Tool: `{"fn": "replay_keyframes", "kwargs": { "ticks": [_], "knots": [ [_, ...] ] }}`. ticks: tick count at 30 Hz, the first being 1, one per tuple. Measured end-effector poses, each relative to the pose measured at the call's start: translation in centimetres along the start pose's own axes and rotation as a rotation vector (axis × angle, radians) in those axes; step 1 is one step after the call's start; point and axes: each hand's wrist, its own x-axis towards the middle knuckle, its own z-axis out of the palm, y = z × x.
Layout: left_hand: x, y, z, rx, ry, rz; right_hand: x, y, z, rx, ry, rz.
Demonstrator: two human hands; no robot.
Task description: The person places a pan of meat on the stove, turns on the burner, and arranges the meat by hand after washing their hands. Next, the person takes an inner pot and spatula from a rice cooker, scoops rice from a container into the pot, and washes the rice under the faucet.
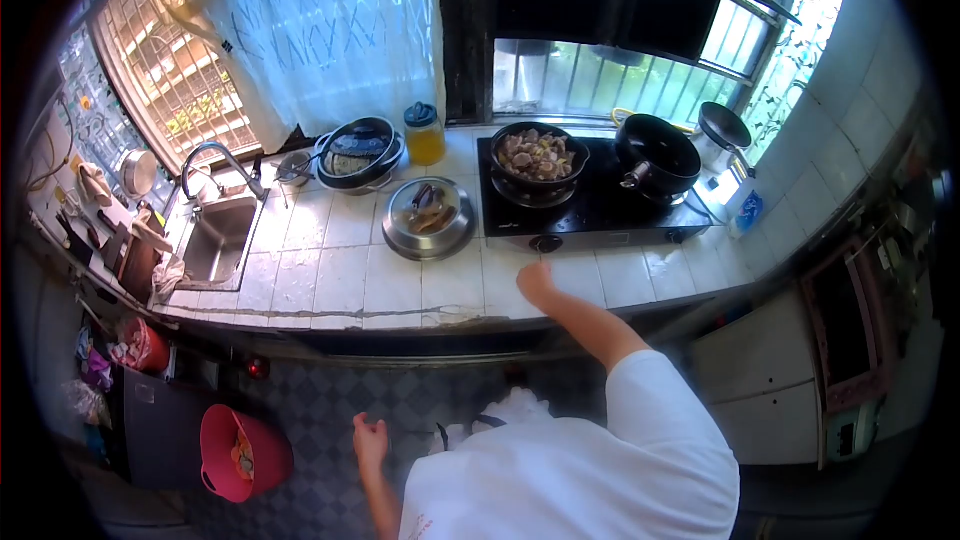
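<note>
My right hand [537, 281] reaches over the counter to the front of the black stove [590, 208], just below its left knob [545, 244]. Its fingers are mostly hidden, and contact with the knob cannot be made out. On the left burner, a dark pan [498, 162] holds chunks of food [540, 155]. An empty black wok [668, 148] stands on the right burner. My left hand [370, 437] hangs low over the floor, fingers apart and holding nothing. A metal plate [398, 230] with brown food pieces lies left of the stove.
Behind the plate stand a blue-lidded jar [425, 140] and a pot [378, 178] with a dark bowl. The sink [218, 243] is at the left. A small pan [722, 124] stands at the right. A pink bucket [262, 455] sits on the floor at the lower left.
</note>
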Motion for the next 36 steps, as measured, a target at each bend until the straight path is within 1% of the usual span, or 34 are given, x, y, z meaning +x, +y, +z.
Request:
{"fn": "replay_keyframes", "kwargs": {
  "ticks": [1, 2, 4, 7, 9, 10, 12, 17, 21, 25, 28, 32, 36],
  "knots": [
    [0.4, 0.0, 0.4, -0.006, -0.006, 0.013, -0.8, -0.9, 0.4, 0.016, 0.009, -0.049],
    [0.5, 0.4, 0.7, 0.002, -0.034, 0.025, -2.0, -1.5, 0.8, 0.129, 0.038, -0.055],
    [1.0, 1.0, 1.3, 0.008, -0.064, 0.051, -4.9, -2.4, -0.4, 0.299, -0.047, -0.093],
    [1.9, 1.9, 2.1, 0.044, -0.123, 0.098, -8.6, -3.7, 0.5, 0.545, 0.141, -0.005],
    [2.3, 2.9, 2.3, 0.069, -0.184, 0.115, -10.4, -4.2, 1.0, 0.665, 0.064, 0.119],
    [2.4, 3.3, 2.5, 0.07, -0.19, 0.123, -11.6, -4.3, 0.5, 0.664, 0.063, 0.13],
    [2.8, 4.2, 2.7, 0.08, -0.213, 0.165, -13.6, -4.3, -0.4, 0.756, 0.075, 0.332],
    [3.1, 5.5, 3.3, 0.099, -0.265, 0.2, -17.0, -4.8, 0.4, 0.797, 0.048, 0.447],
    [3.1, 5.3, 4.0, 0.102, -0.31, 0.21, -18.9, -5.6, 1.0, 0.855, 0.081, 0.574],
    [3.1, 4.7, 4.1, 0.121, -0.329, 0.208, -19.6, -6.6, 1.1, 0.892, 0.103, 0.674],
    [3.0, 4.4, 4.0, 0.121, -0.32, 0.205, -19.5, -6.6, 0.4, 0.934, 0.072, 0.728],
    [2.9, 4.1, 3.5, 0.116, -0.306, 0.192, -18.8, -6.7, -0.2, 0.943, 0.08, 0.749],
    [2.9, 3.2, 2.9, 0.097, -0.273, 0.193, -17.9, -7.5, -0.3, 0.986, 0.14, 0.737]
  ]
}}
